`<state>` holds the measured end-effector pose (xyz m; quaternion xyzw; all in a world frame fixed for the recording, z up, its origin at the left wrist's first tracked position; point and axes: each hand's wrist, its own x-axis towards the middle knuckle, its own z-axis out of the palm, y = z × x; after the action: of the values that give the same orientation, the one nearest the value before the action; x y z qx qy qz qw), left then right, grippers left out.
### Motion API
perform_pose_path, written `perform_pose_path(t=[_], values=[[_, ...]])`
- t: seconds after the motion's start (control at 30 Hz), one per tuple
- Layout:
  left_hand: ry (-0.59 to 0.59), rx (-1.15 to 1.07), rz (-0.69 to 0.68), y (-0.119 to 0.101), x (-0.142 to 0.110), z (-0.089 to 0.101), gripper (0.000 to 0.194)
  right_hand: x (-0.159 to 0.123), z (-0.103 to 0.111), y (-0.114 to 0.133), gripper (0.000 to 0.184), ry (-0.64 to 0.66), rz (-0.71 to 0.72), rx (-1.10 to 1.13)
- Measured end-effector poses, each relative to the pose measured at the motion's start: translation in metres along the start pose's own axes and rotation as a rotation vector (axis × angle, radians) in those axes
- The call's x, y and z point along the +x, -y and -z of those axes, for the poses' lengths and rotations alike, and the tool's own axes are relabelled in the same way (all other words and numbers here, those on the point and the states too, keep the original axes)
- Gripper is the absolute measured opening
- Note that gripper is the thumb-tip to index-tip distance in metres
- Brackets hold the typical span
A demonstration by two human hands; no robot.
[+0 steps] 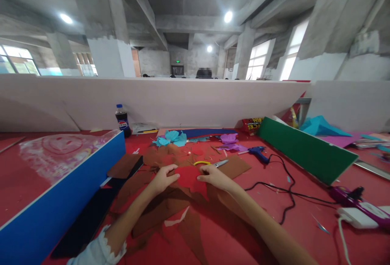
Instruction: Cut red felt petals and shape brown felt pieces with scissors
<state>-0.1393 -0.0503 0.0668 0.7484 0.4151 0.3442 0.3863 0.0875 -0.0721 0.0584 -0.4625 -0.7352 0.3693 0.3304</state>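
A small red sheet (187,176), paper or felt, is held up between my two hands over the red table. My left hand (164,179) pinches its left edge, and my right hand (215,178) grips the right edge between thumb and fingers. Just behind my right hand lie scissors (219,163) with a yellow handle, partly covered by the fingers. Brown cut pieces (163,213) spread under and around my forearms, and a larger brown sheet (236,166) rests to the right of the scissors.
A blue board (76,187) stands at left, a green board (304,149) at right. A blue glue gun (258,153) trails a black cord. Cyan petals (172,138) and purple petals (230,140) lie behind. A cola bottle (122,122) stands near the white partition (189,100). A power strip (355,217) sits right.
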Motion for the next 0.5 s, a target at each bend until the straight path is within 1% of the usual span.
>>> perform_pose_path(t=[0.1, 0.23, 0.33, 0.4, 0.5], values=[[0.019, -0.017, -0.021, 0.000, 0.000, 0.003, 0.021, 0.000, 0.003, -0.005, 0.027, 0.022, -0.024, -0.040], [-0.012, -0.037, -0.020, -0.001, 0.001, 0.004, 0.023, 0.000, 0.004, -0.006, 0.021, -0.015, 0.004, -0.074], [-0.008, -0.051, -0.019, -0.002, 0.001, 0.001, 0.024, -0.001, 0.002, 0.000, 0.009, -0.044, 0.037, 0.014], [0.022, -0.067, -0.024, -0.002, 0.001, -0.002, 0.023, -0.001, 0.000, 0.004, 0.010, -0.039, 0.045, 0.095], [0.054, -0.077, -0.046, -0.003, 0.001, -0.005, 0.022, -0.003, -0.002, 0.010, 0.013, 0.005, 0.015, 0.166]])
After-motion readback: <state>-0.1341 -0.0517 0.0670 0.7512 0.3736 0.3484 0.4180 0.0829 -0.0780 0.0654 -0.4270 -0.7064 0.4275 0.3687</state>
